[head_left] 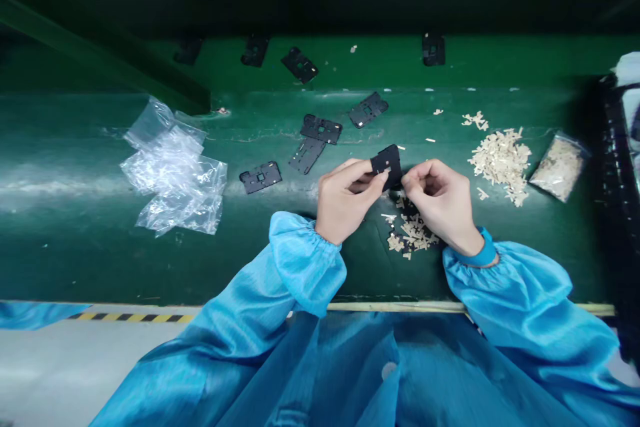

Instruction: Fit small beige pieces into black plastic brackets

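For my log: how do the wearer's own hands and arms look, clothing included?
Both the left hand and the right hand are ungloved. The left sleeve and right sleeve are bright blue, loose and slightly shiny, with puffy, gathered cuffs. A plain blue band circles the right wrist. No lettering or cable shows on either arm.

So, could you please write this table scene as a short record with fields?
Left hand: holds a black plate, raised off the green table
Right hand: fingers pinched by the plate's right edge; contact unclear
Pale pieces: larger pile right of the right hand, smaller pile near it
Filled bag: far right
Clear bags: heaped at left
Other black parts: scattered
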A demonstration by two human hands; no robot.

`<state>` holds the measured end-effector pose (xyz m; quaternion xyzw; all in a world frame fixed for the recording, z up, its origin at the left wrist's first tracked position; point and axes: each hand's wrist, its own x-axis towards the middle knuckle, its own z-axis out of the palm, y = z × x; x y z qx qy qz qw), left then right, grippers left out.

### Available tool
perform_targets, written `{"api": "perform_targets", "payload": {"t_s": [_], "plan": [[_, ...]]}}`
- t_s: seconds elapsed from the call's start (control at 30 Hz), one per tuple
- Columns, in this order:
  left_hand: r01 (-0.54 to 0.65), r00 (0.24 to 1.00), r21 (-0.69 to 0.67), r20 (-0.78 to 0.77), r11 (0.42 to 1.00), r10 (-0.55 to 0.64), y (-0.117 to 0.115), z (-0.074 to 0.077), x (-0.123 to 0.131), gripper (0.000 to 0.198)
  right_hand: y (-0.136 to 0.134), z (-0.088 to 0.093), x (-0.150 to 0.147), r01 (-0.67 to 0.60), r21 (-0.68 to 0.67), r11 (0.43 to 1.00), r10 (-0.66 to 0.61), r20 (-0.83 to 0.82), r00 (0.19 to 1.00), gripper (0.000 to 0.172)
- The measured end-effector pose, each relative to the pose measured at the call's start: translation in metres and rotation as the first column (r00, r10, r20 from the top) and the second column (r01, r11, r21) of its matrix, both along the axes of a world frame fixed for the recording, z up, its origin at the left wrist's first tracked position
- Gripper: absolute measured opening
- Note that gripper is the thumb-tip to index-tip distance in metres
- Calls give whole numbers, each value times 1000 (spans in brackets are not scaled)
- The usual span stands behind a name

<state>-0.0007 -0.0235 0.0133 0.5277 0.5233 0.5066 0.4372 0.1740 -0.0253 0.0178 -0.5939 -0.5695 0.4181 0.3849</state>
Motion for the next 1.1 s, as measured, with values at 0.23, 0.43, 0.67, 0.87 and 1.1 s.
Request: {"api": "perform_targets", "payload": {"t_s": [0.23, 0.43, 0.67, 0.87, 1.1], "plan": [[-8, 989, -190, 140, 982, 35, 8, -6, -5, 19, 9, 7, 10, -14, -89, 996, 6, -89, 996, 19], [-1, 979, -237, 197, 972, 49, 11, -7, -8, 20, 14, 6, 18, 32, -94, 995, -46, -143, 989, 18], [33, 988, -237, 156, 971, 4, 9, -4, -5, 16, 11, 3, 14, -124, -85, 989, 119, -58, 991, 15], [15, 997, -189, 76, 982, 0, 5, -8, -3, 15, 8, 0, 12, -145, -15, 989, 145, 49, 988, 12], [-70, 993, -34, -92, 997, 67, -3, -9, 3, 12, 2, -5, 3, -108, 49, 993, 101, 118, 988, 9]]}}
